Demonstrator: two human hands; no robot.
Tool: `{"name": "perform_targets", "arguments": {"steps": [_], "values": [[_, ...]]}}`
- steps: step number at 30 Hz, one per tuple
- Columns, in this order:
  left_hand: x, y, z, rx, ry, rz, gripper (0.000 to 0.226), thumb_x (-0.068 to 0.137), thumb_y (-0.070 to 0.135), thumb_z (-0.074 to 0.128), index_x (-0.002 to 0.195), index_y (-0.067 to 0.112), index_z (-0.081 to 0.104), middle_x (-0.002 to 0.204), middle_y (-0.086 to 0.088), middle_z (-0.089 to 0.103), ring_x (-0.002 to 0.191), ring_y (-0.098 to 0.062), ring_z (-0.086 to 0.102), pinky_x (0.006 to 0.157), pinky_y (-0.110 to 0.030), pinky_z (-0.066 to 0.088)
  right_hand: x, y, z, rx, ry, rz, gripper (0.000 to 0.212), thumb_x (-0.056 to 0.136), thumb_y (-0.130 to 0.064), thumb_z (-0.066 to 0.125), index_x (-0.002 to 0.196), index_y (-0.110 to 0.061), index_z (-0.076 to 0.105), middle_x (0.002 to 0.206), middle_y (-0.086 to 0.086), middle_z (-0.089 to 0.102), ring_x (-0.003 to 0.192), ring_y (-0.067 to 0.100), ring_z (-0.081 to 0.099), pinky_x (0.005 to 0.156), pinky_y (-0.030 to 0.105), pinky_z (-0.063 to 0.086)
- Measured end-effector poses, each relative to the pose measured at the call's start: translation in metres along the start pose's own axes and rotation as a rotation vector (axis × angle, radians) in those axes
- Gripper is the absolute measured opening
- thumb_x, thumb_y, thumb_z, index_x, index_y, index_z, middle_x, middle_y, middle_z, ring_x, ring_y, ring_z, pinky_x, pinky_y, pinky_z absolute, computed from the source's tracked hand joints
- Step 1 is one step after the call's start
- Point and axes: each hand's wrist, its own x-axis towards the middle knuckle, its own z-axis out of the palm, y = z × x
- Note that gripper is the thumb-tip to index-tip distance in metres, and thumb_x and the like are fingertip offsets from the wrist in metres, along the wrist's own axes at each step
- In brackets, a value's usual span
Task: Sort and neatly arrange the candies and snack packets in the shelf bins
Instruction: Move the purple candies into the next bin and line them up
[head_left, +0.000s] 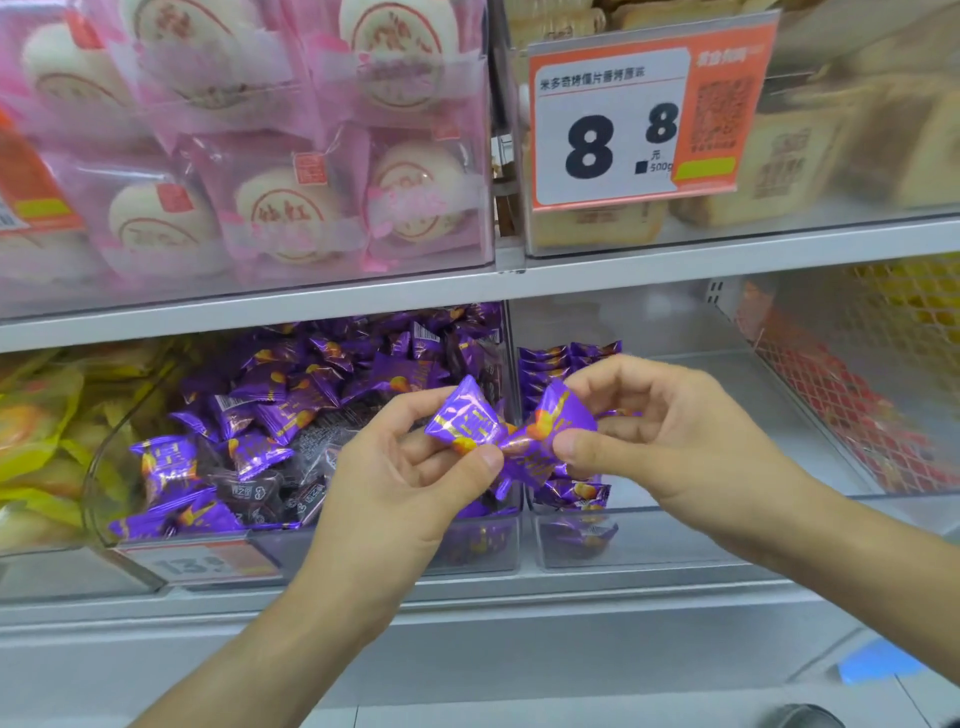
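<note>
My left hand (410, 467) pinches a purple candy packet (465, 415) between thumb and fingers. My right hand (670, 431) grips a second purple packet (550, 426) that touches the first at their corners. Both are held in front of the divider between two clear bins on the lower shelf. The left bin (483, 540) holds a loose heap of purple candies (291, 410) mixed with dark packets (249, 491). The right bin (649, 540) has a neat row of purple packets (550, 358) along its left wall and a few more near its front, partly hidden by my hands.
Pink-wrapped round cakes (280, 208) fill the upper left bin. A price tag reading 8.8 (613, 130) hangs on the upper right bin of beige pastries. Yellow packets (36, 431) lie at the lower left, red-and-orange netted items (872, 405) at the right.
</note>
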Motion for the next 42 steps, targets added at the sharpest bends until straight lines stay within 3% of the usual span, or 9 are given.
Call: {"name": "perform_targets", "arguments": {"steps": [3,6,11,18,21,26,31,34,42], "values": [[0.0,-0.002,0.001,0.013,-0.005,-0.02,0.039,0.071,0.015,0.079,0.109,0.014,0.068,0.097,-0.009,0.076,0.085,-0.018,0.071,0.079,-0.036,0.059,0.003,-0.004,-0.004,0.01,0.032,-0.039,0.03,0.081,0.005,0.072,0.098,-0.019,0.075,0.083,0.011,0.071,0.063,0.014,0.06,0.066,0.03,0.052],[-0.001,0.0,0.004,-0.02,-0.015,-0.051,0.031,0.07,0.017,0.072,0.101,0.015,0.073,0.094,-0.008,0.076,0.082,-0.017,0.072,0.07,-0.029,0.059,0.002,-0.007,-0.007,-0.046,-0.033,-0.101,0.041,0.081,0.004,0.074,0.109,-0.026,0.074,0.079,0.009,0.068,0.066,0.012,0.057,0.069,0.027,0.051],[-0.003,0.003,0.006,-0.073,-0.087,-0.111,0.026,0.077,0.024,0.07,0.101,0.015,0.075,0.1,-0.013,0.075,0.085,-0.021,0.073,0.072,-0.026,0.057,0.0,-0.002,-0.002,-0.026,-0.033,-0.102,0.056,0.062,-0.014,0.082,0.115,-0.014,0.062,0.089,0.004,0.075,0.076,0.018,0.068,0.075,0.033,0.06],[-0.007,-0.001,0.011,0.012,-0.097,-0.037,0.032,0.074,0.03,0.078,0.102,0.015,0.074,0.095,-0.007,0.077,0.087,-0.018,0.072,0.079,-0.03,0.06,-0.003,-0.006,0.002,-0.155,-0.045,-0.215,0.034,0.061,-0.02,0.083,0.094,-0.016,0.074,0.083,0.002,0.076,0.077,0.019,0.073,0.073,0.042,0.06],[-0.007,-0.001,0.011,0.006,-0.079,0.002,0.03,0.079,0.027,0.064,0.103,0.013,0.073,0.094,-0.012,0.077,0.086,-0.022,0.073,0.083,-0.034,0.06,-0.002,-0.001,0.004,-0.258,-0.021,-0.278,0.03,0.073,-0.03,0.083,0.1,-0.022,0.075,0.091,-0.003,0.075,0.083,0.017,0.07,0.07,0.046,0.056],[-0.006,-0.004,0.01,-0.013,-0.046,0.073,0.021,0.082,0.025,0.069,0.098,0.014,0.077,0.094,-0.014,0.076,0.087,-0.027,0.073,0.08,-0.037,0.059,-0.003,0.004,0.006,-0.232,-0.093,-0.181,0.045,0.075,-0.043,0.082,0.114,-0.028,0.065,0.106,-0.014,0.071,0.101,0.011,0.069,0.083,0.033,0.058],[-0.005,-0.005,0.008,0.13,-0.02,0.185,0.02,0.083,0.026,0.07,0.101,0.026,0.079,0.103,-0.002,0.075,0.104,-0.027,0.068,0.099,-0.049,0.049,-0.003,-0.002,0.005,-0.174,-0.177,-0.146,0.036,0.069,-0.031,0.082,0.103,-0.024,0.072,0.098,-0.006,0.076,0.092,0.016,0.071,0.077,0.041,0.057],[-0.004,-0.006,0.009,0.201,-0.041,0.209,0.021,0.084,0.03,0.07,0.103,0.028,0.078,0.103,-0.003,0.071,0.102,-0.027,0.065,0.097,-0.053,0.048,-0.002,-0.002,0.003,-0.2,-0.153,-0.171,0.034,0.068,-0.029,0.088,0.099,-0.024,0.073,0.09,-0.001,0.075,0.082,0.023,0.068,0.071,0.044,0.054],[0.003,-0.016,0.007,0.458,-0.028,0.324,0.048,0.069,0.047,0.079,0.114,0.035,0.067,0.102,0.004,0.067,0.094,-0.016,0.066,0.081,-0.027,0.054,0.013,-0.004,-0.031,-0.43,-0.099,-0.225,0.033,0.064,-0.017,0.086,0.092,-0.014,0.068,0.082,0.011,0.072,0.066,0.026,0.063,0.07,0.043,0.053]]}}
